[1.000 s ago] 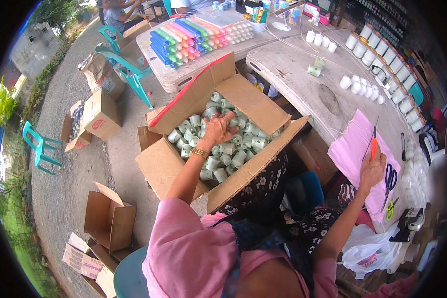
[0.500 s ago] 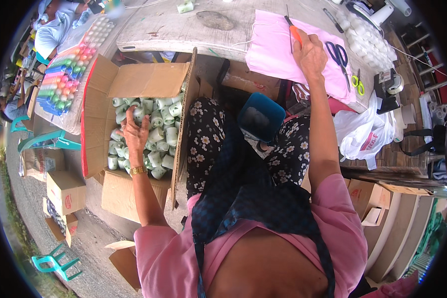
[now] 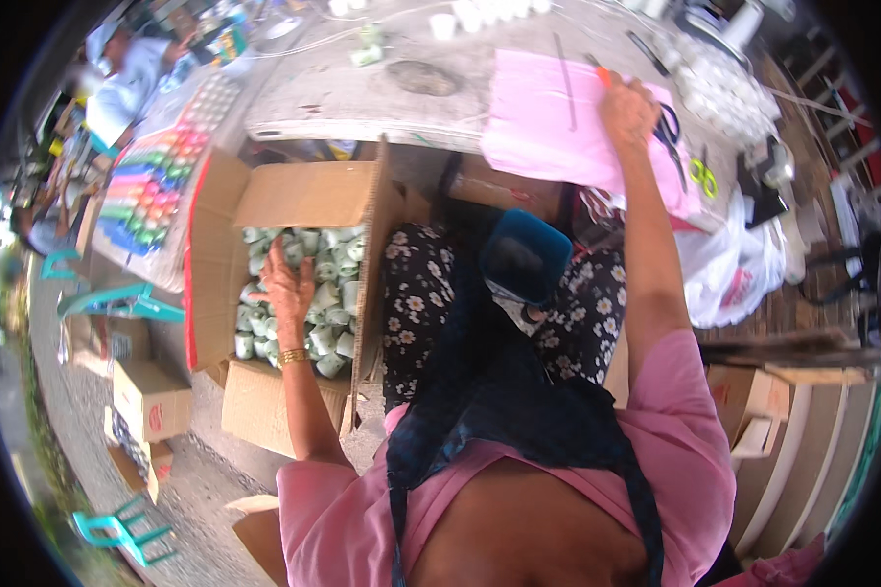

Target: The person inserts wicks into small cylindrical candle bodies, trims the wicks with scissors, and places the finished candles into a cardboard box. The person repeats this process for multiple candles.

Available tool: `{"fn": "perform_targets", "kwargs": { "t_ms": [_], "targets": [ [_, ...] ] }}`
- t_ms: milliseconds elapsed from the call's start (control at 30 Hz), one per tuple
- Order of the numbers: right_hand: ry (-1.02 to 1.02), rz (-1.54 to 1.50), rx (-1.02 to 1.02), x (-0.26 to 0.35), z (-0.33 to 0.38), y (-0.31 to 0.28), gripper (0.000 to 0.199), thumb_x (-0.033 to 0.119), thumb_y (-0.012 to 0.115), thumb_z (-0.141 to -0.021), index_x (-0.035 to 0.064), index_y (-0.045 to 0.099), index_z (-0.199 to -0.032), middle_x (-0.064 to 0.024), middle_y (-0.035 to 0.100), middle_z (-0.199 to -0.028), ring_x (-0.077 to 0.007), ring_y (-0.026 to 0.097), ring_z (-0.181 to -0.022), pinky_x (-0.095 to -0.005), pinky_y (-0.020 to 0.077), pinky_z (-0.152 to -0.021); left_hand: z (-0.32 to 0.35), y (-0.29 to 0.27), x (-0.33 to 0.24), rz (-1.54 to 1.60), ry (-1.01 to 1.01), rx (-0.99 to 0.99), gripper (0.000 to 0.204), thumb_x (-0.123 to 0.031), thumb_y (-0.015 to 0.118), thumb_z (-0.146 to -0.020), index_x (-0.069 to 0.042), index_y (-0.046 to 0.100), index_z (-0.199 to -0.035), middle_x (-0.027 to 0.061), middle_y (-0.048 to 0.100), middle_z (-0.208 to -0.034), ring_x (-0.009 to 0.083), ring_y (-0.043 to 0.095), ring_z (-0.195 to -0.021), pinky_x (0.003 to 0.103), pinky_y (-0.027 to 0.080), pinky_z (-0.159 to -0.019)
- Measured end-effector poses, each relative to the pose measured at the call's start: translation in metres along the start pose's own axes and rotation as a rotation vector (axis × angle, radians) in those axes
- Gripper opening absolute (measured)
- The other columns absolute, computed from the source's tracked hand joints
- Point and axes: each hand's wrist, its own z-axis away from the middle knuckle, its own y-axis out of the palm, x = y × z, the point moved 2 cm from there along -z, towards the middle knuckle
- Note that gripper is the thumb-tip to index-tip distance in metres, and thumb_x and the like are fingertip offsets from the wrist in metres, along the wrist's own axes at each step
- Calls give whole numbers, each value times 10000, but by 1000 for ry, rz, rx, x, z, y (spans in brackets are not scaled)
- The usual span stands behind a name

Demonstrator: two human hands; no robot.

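My left hand (image 3: 287, 288) reaches down into an open cardboard box (image 3: 303, 194) on the ground at my left, its fingers spread over several pale green spools (image 3: 328, 293) packed inside. My right hand (image 3: 628, 110) is stretched forward onto a pink sheet (image 3: 548, 127) lying on the grey table (image 3: 362, 98), and it grips a thin orange pen (image 3: 602, 74). A blue tub (image 3: 525, 256) rests on my lap over a flowered skirt.
Scissors (image 3: 671, 132) and a green-handled tool (image 3: 703, 176) lie right of the pink sheet. A white plastic bag (image 3: 734, 269) hangs at the table's edge. Trays of coloured spools (image 3: 152, 186), small cardboard boxes (image 3: 152, 396) and teal chairs (image 3: 117, 528) stand on the left. Another person (image 3: 127, 83) sits far left.
The view has swung right and down, so the box now lies at my left. My left hand stays in the spools; my right hand stays on the pink sheet.
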Motion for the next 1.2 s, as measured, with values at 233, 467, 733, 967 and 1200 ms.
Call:
{"fn": "perform_targets", "kwargs": {
  "t_ms": [233, 467, 733, 967, 1200],
  "targets": [
    [-156, -185, -366, 0, 23, -34, 277, 193, 598, -829, 243, 643, -1099, -2, 588, -1051, -209, 543, -948, -438, 375, -756, -20, -48, -68, -180, 291, -339, 490, -137, 631, -795, -129, 492, -1264, 94, 504, -1241, 315, 472, -1164, 732, 121, -1006],
    [-148, -264, -340, 2, 25, -35, 299, 136, 595, -817, 220, 662, -1096, 7, 583, -1052, -204, 540, -949, -418, 371, -770, -107, -107, -121, -214, 547, -496, 409, -94, 615, -768, -100, 534, -1169, 103, 536, -1124, 315, 513, -1075, 610, 252, -1036],
    [-154, -306, -288, -5, 30, -31, 288, 92, 596, -811, 165, 659, -1082, -19, 589, -1071, -233, 552, -957, -441, 405, -781, -277, -103, -49, -458, 228, -439, 499, -234, 630, -757, -101, 485, -1216, 131, 532, -1175, 366, 528, -1094, 611, 333, -970],
    [-192, -443, -258, -4, 28, -38, 273, 3, 579, -778, 47, 663, -1034, -113, 599, -1030, -298, 565, -923, -422, 440, -761, -356, -105, 0, -569, 52, -120, 329, -254, 601, -786, -104, 621, -1079, 173, 626, -1099, 329, 588, -1065, 454, 463, -907],
    [-179, -532, -287, -2, 30, -34, 301, -37, 583, -741, 39, 663, -1021, -121, 601, -1021, -298, 564, -935, -409, 436, -787, -335, -125, -8, -761, 251, -387, 156, -169, 573, -758, -75, 633, -867, 123, 672, -860, 292, 638, -870, 437, 478, -790]
  ]
}}
